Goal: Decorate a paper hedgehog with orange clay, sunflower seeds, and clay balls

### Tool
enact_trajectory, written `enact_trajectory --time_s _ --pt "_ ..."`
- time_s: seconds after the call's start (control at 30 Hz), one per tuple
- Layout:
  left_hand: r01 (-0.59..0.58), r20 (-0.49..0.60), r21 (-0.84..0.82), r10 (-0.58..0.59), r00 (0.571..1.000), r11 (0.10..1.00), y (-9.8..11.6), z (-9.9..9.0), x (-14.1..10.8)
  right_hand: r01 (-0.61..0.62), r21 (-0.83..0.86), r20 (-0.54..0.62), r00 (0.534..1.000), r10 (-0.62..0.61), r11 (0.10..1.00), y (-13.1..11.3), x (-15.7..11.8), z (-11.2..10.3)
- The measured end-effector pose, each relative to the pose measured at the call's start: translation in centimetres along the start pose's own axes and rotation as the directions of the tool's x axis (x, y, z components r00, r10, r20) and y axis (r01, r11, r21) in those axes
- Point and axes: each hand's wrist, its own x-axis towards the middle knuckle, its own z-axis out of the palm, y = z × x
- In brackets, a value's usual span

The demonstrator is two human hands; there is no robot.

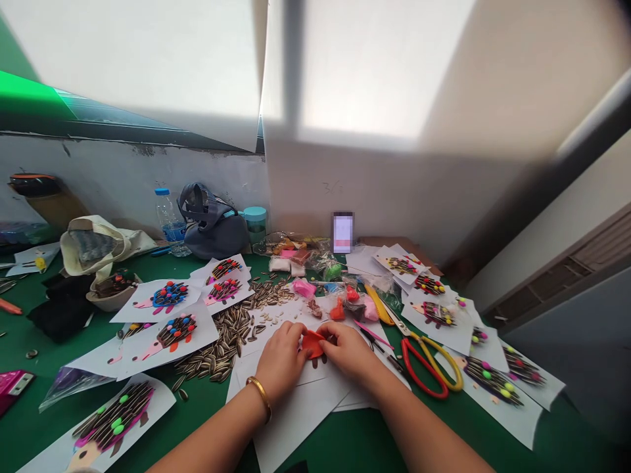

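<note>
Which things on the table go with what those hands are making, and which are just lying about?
Seems part of it:
- orange clay-like piece, in the left hand and right hand
- white paper underneath
- striped seeds
- seed-covered animal pictures

Probably just lying about:
- clear bottle
- dark blue bag
- teal-lidded jar

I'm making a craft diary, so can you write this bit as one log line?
left hand: on orange piece | right hand: on same piece | below: white paper | nearby: striped seeds, scissors
</note>
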Motion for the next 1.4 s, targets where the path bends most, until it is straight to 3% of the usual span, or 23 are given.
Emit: enact_trajectory --time_s 0.27,0.63,1.03,1.27,1.4 --pt "0.004 0.001 0.003 -0.004 1.0 1.0 0.0 0.1 0.1 -0.008 -0.158 -0.011 1.0 0.006 0.987 0.5 0.1 -0.4" --pt "0.071 0.047 -0.152 -0.064 0.997 0.986 -0.3 -0.8 0.4 -0.015 -0.116 -0.046 0.999 0.01 0.993 0.9 0.1 -1.2" --pt "0.072 0.034 -0.194 -0.067 0.997 0.978 -1.0 -0.5 0.6 -0.01 -0.316 -0.058 0.998 -0.009 0.949 -0.2 -0.3 0.2" --pt "0.079 0.037 -0.186 -0.074 0.997 0.979 -0.8 -0.7 0.6 -0.056 -0.237 -0.077 0.996 0.039 0.97 0.0 -0.3 0.1" --pt "0.053 0.054 -0.169 -0.044 0.998 0.984 -0.3 -0.7 0.4 -0.018 -0.208 -0.081 0.997 0.001 0.978 0.5 0.0 -0.1"
